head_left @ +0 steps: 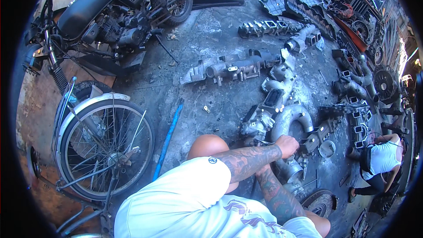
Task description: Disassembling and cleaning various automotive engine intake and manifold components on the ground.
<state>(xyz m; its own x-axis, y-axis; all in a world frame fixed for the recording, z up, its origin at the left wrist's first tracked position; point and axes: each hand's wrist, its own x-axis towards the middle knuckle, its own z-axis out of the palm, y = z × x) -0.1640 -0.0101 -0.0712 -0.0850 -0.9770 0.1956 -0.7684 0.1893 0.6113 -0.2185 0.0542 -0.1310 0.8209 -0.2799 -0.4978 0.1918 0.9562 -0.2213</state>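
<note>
My tattooed left arm reaches across to the right, and my left hand (287, 146) is closed in a fist beside a curved grey metal pipe (282, 125). What it grips, if anything, is hidden. My right hand (264, 171) comes up from the lower right and is mostly covered by my left forearm, so its fingers do not show. Just left of my left hand lies a cast metal engine part (260, 123). A round metal pipe flange (289, 170) is below my left hand. A metal ring (327, 149) lies to the right.
Long cast manifolds (238, 68) lie on the concrete floor ahead. A blue bar (169, 136) lies left of my knee. A bicycle wheel (105, 147) and a black motorcycle (97, 13) stand at left. A person in a white top (384, 158) bends among metal parts at far right.
</note>
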